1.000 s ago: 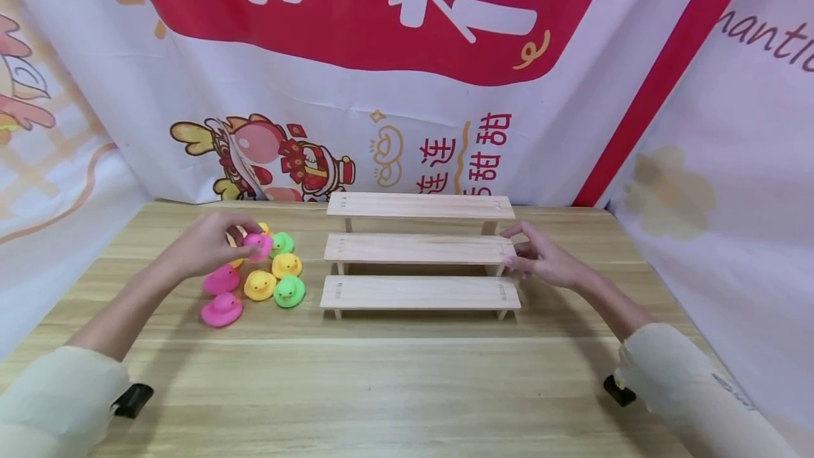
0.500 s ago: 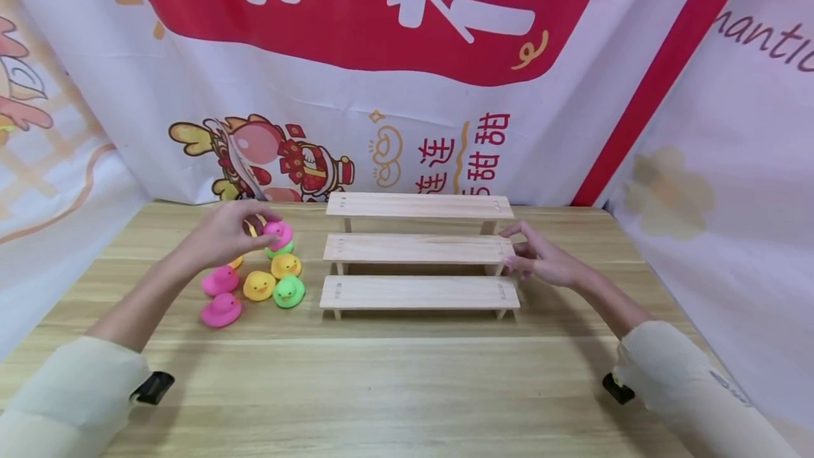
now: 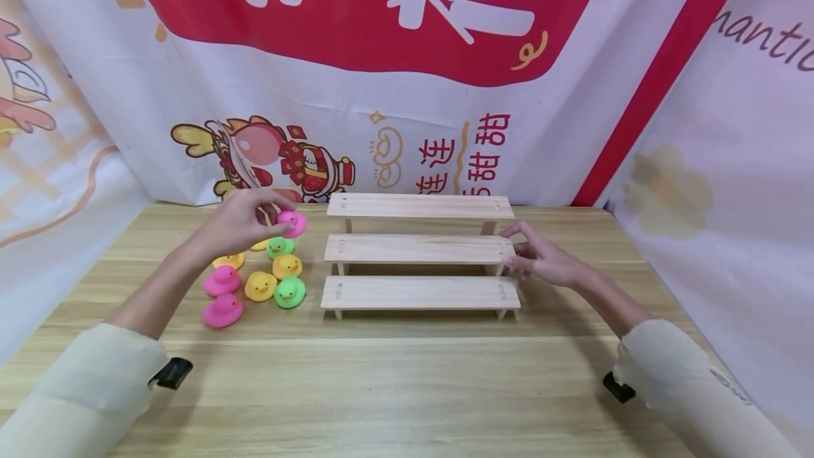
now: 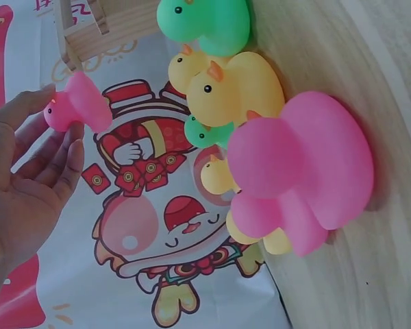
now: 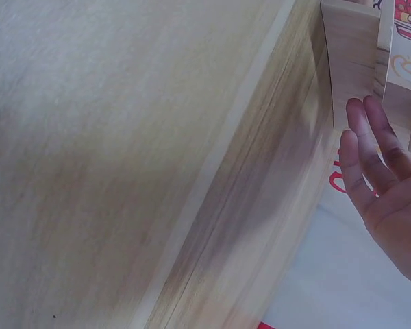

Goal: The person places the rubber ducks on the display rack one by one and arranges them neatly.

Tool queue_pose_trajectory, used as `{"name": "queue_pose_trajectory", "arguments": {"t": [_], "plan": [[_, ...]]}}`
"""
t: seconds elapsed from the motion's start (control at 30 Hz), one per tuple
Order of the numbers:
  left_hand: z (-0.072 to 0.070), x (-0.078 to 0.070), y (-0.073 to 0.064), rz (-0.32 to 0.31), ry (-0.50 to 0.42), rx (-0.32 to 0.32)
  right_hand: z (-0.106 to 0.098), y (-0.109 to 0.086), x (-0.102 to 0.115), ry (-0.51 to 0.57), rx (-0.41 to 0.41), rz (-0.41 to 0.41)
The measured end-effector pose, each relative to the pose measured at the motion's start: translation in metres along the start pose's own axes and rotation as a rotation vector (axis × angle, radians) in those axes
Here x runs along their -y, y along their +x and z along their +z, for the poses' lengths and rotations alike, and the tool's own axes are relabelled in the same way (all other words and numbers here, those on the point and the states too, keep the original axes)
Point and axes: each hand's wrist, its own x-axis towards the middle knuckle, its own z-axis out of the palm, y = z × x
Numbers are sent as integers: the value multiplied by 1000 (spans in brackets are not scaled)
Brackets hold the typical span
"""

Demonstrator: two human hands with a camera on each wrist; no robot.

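A pink rubber duck (image 3: 293, 222) is pinched between the thumb and fingers of my left hand (image 3: 239, 223), raised beside the back of the duck group. The left wrist view shows this pink duck (image 4: 79, 103) at the fingertips, apart from the others. Several pink, yellow and green ducks, among them a green duck (image 3: 290, 292) and a pink duck (image 3: 223, 311), stand on the table to the left of a three-step wooden shelf (image 3: 420, 249). My right hand (image 3: 548, 260) holds the right end of its middle step by thumb and forefinger; other fingers (image 5: 370, 154) reach along the side panel.
The pale wooden table (image 3: 407, 387) ends at a printed cloth backdrop (image 3: 356, 119) behind the shelf. More cloth (image 3: 718, 182) hangs along the right side. All three steps are bare.
My left hand has lifted the pink duck up and rightward from among the other ducks, uncovering a green and a yellow one. The right hand stays at the shelf.
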Motion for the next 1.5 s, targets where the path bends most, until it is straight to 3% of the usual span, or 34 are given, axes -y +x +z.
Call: {"name": "queue_pose_trajectory", "arguments": {"t": [0.27, 0.67, 0.9, 1.23, 1.5], "plan": [[2, -7, 7, -11, 11, -9, 0, -1, 3, 27, 17, -33], [11, -18, 16, 33, -17, -90, -2, -1, 2, 23, 12, -25], [15, -26, 25, 51, -19, -106, -2, 1, -1, 38, 11, -18], [26, -36, 38, 114, -93, -138, -3, 1, 1, 29, 27, -1], [33, -40, 46, 96, -120, -129, -2, 1, 1, 24, 24, -30]]}}
